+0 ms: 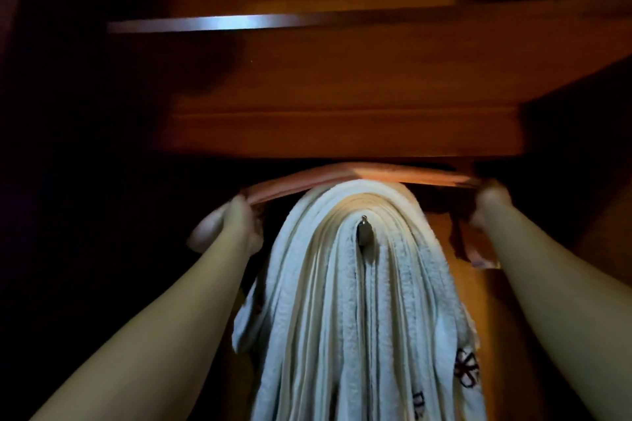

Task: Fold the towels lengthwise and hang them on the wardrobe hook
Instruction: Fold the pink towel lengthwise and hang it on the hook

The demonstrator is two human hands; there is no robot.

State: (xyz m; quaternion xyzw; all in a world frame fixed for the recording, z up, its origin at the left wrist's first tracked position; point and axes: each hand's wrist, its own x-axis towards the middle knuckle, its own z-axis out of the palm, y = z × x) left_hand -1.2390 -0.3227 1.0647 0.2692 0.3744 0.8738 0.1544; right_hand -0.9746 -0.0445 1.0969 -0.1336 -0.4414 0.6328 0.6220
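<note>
Several white towels (342, 301) hang folded over a metal wardrobe hook (364, 230), draping down the middle of the view. A pink towel (359, 175) is stretched flat across the top of the white stack. My left hand (236, 215) grips its left end and my right hand (489, 203) grips its right end, both arms raised on either side of the hanging towels. Loose pink fabric (468, 246) dangles below my right hand.
A wooden wardrobe shelf (342, 133) juts out just above the pink towel. A metal rail (239, 22) glints higher up. The wardrobe back panel (496, 335) is behind the towels. Both sides are dark.
</note>
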